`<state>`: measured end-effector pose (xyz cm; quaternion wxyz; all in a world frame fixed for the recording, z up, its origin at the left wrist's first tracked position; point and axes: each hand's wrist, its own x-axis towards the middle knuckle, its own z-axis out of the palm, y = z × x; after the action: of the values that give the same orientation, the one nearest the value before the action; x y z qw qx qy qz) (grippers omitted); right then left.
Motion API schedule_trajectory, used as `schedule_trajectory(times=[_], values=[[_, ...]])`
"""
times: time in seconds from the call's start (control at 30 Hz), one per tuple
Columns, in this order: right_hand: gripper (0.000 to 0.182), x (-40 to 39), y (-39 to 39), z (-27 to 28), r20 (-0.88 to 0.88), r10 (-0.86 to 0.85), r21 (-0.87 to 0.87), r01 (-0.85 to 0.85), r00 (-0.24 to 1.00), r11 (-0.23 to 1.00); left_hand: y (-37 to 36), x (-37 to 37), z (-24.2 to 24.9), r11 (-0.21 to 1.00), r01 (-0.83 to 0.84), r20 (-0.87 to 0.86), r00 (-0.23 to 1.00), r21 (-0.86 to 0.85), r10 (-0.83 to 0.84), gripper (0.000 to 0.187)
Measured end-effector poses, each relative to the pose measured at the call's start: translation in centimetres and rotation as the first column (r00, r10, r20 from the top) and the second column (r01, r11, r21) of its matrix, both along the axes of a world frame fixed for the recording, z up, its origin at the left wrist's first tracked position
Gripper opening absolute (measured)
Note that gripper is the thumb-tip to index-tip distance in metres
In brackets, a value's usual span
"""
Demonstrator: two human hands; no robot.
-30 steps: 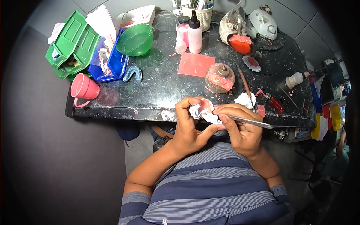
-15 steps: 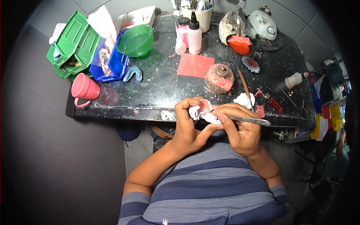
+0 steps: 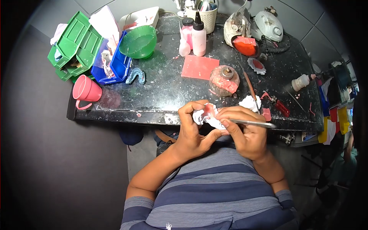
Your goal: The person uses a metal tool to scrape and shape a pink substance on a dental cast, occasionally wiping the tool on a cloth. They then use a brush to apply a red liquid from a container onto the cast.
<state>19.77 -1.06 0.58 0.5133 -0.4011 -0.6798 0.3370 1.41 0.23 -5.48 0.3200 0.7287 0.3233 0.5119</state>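
My left hand [image 3: 191, 134] is closed around a white plaster dental cast [image 3: 198, 116] with a pink wax-like layer over its middle, held just off the front edge of the bench. Pinched in my right hand [image 3: 247, 134] is a slim metal tool [image 3: 258, 124], its flat end pointing right. The working tip is hidden by my fingers, which rest at the cast's right side. Right behind my hands sit a glass spirit lamp [image 3: 220, 87] with pink wax on it and another white plaster piece [image 3: 249, 102].
On the black bench [image 3: 161, 90] lie a pink wax sheet [image 3: 199, 67], a brown-handled tool [image 3: 248, 84] and a red-handled knife [image 3: 281, 108]. Further left are a pink mug [image 3: 87, 89], a blue bin [image 3: 119, 63] and a green bowl [image 3: 138, 43]. Bottles [image 3: 199, 40] stand behind.
The cast has tilted slightly in my left hand. The metal tool's handle has turned a little in my right fingers. Everything on the bench is unchanged.
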Motion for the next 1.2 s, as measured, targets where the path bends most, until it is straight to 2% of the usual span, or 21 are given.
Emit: schedule_trajectory(times=[0.07,0.1,0.13,0.2,0.27,0.33,0.4,0.47,0.53,0.63,0.67,0.73,0.77,0.8,0.87,0.9,0.93,1.0,1.03,1.07,1.2], values=[[0.01,0.1,0.1,0.1,0.086,0.032,0.091,-0.04,0.996,0.995,0.1,0.2,-0.1,0.999,0.049,0.063,0.997,0.01,-0.05,0.085],[0.009,0.3,0.0,-0.6,-0.007,0.051,0.006,-0.051,0.999,0.999,0.1,0.3,-0.2,0.995,0.094,0.125,0.987,0.023,-0.096,0.085],[0.009,0.3,0.0,-0.6,-0.009,0.048,0.007,-0.048,0.999,0.999,0.1,0.2,-0.1,0.995,0.097,0.123,0.987,0.024,-0.099,0.085],[0.009,0.2,-0.1,-0.5,-0.122,0.032,-0.053,-0.039,0.992,0.998,0.1,0.2,0.1,0.996,0.088,0.104,0.99,0.02,-0.09,0.084],[0.009,0.0,-0.1,0.2,-0.081,0.001,-0.015,-0.002,0.997,1.0,0.0,0.2,0.1,0.996,0.085,0.1,0.991,0.012,-0.085,0.084],[0.009,-0.1,0.0,0.8,0.124,-0.013,0.141,-0.005,0.992,0.99,0.1,0.3,0.2,0.997,0.08,0.097,0.992,0.006,-0.08,0.083],[0.009,-0.2,-0.2,0.8,0.145,-0.024,0.14,0.003,0.989,0.99,0.2,0.3,0.2,0.997,0.056,0.063,0.996,0.049,-0.059,0.083],[0.009,0.2,-0.2,0.4,0.115,0.006,0.104,-0.018,0.993,0.994,0.2,0.4,0.5,0.995,0.083,0.088,0.992,0.053,-0.087,0.083],[0.009,0.5,-0.2,0.0,-0.03,0.011,-0.037,-0.013,0.999,0.999,0.1,0.3,1.3,0.992,0.107,0.111,0.987,0.063,-0.113,0.083],[0.014,1.2,-0.2,0.9,-0.244,-0.062,-0.111,0.035,0.968,0.993,-0.1,-0.2,2.1,0.928,0.251,0.359,0.922,-0.277,-0.142,0.078],[0.015,1.7,-0.1,1.1,-0.201,-0.107,-0.058,0.097,0.974,0.994,0.0,-0.4,2.0,0.931,0.246,0.357,0.923,-0.269,-0.141,0.078],[0.016,2.7,0.2,0.8,-0.263,-0.121,0.062,0.142,0.957,0.988,0.6,-0.8,2.1,0.757,0.499,0.642,0.754,-0.422,-0.139,0.075],[0.018,3.1,0.1,1.1,-0.241,-0.173,0.075,0.196,0.955,0.978,0.9,-1.1,2.4,0.734,0.515,0.672,0.733,-0.442,-0.11,0.068],[0.017,3.7,0.0,0.6,-0.266,-0.213,0.068,0.239,0.94,0.969,1.4,-1.4,2.4,0.741,0.511,0.671,0.733,-0.435,-0.112,0.059],[0.017,4.7,-0.5,0.5,-0.273,-0.259,-0.018,0.264,0.926,0.964,1.9,-1.9,3.0,0.676,0.587,0.742,0.664,-0.445,-0.088,0.061],[0.017,5.0,-0.7,0.5,-0.273,-0.257,-0.017,0.262,0.927,0.965,1.9,-2.0,3.1,0.705,0.531,0.648,0.75,-0.471,-0.132,0.071],[0.017,5.2,-1.0,0.6,-0.281,-0.227,-0.062,0.218,0.932,0.974,2.0,-2.2,3.1,0.706,0.528,0.649,0.75,-0.471,-0.129,0.071],[0.017,4.9,-1.2,0.6,-0.289,-0.192,-0.113,0.166,0.938,0.98,2.1,-2.6,3.0,0.605,0.691,0.726,0.639,-0.396,-0.255,0.082],[0.016,4.1,-1.2,0.7,-0.273,-0.12,-0.042,0.112,0.955,0.993,2.0,-2.5,3.3,0.629,0.623,0.656,0.72,-0.465,-0.228,0.09],[0.014,3.3,-1.3,0.7,-0.252,-0.047,0.028,0.056,0.967,0.998,2.0,-2.4,3.5,0.631,0.619,0.657,0.721,-0.468,-0.22,0.09],[0.01,1.7,-2.1,2.5,-0.037,0.067,0.069,-0.065,0.997,0.996,1.9,-2.4,3.8,0.643,0.544,0.554,0.804,-0.539,-0.215,0.091]])
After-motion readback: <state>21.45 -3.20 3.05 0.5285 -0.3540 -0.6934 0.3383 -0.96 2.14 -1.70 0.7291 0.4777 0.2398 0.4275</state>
